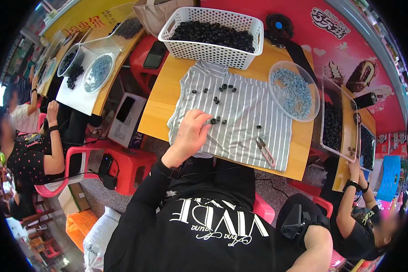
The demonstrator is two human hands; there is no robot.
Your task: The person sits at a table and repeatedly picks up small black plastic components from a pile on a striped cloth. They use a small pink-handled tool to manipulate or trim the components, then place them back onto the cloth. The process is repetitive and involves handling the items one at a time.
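The bare left hand (190,135) pinches a small, rounded black piece (213,121) over the grey-and-white striped cloth (240,118), toward the front edge of the yellow-brown wooden worktop (157,115), while the right hand's grip I cannot tell.

Wearer's black shirt (186,245): large white block capitals (222,218), with a white cursive line against them. Red wall panel (294,13), near its upper edge as I see it: slanted white lettering (331,21). Yellow panel (75,17): red characters (95,21), smaller lettering beside them. White box (122,131), lower right corner: dark print (138,139). Co-worker's black T-shirt (360,233): pale letters, too small to read.
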